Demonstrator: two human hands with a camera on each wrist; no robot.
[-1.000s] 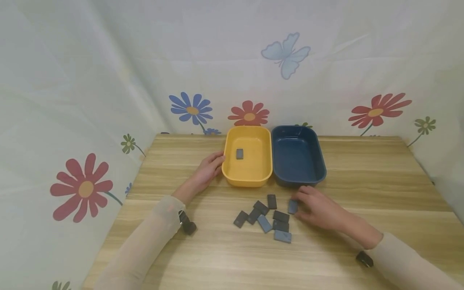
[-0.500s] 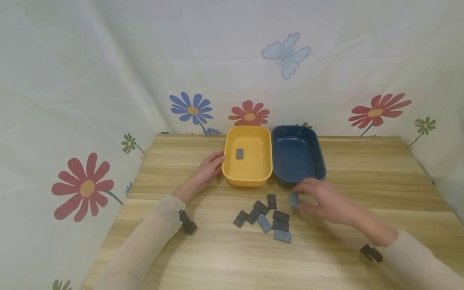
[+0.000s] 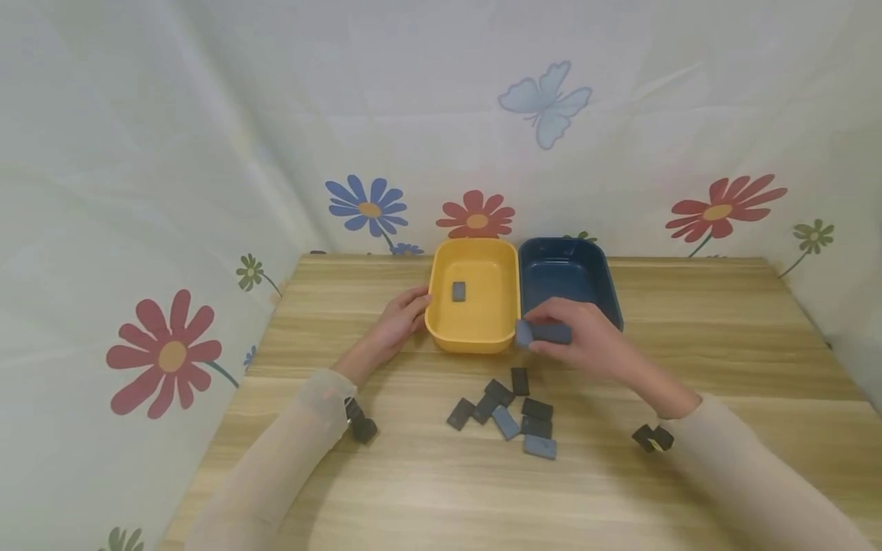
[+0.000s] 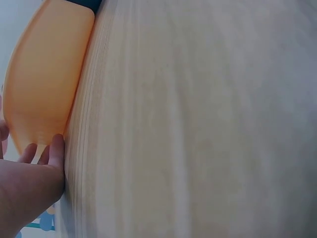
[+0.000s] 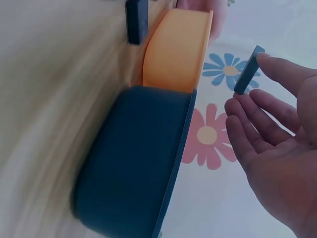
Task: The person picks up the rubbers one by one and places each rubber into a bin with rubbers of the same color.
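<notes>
My right hand [image 3: 586, 337] pinches a blue-grey rectangular tile [image 3: 524, 334] between thumb and fingertips. It is above the front edge of the blue bin [image 3: 609, 291], close to the yellow bin's front right corner. The right wrist view shows the tile [image 5: 248, 70] raised above the bins' rims. My left hand [image 3: 400, 321] rests its fingers against the left side of the yellow bin [image 3: 475, 346]. One grey tile [image 3: 458, 291] lies inside that yellow bin. In front of the bins are several black tiles [image 3: 461, 413] and two blue-grey tiles [image 3: 506, 422], lying flat.
Both bins stand side by side near the back of the wooden table [image 3: 386, 490]. A flowered curtain [image 3: 386, 115] hangs behind and to the left. A black wrist strap [image 3: 361, 425] shows at the left sleeve, another black strap [image 3: 651, 438] by the right.
My right hand has lifted the blue-grey tile from the table and carried it up and left, over the blue bin's front edge. The left hand stays at the yellow bin.
</notes>
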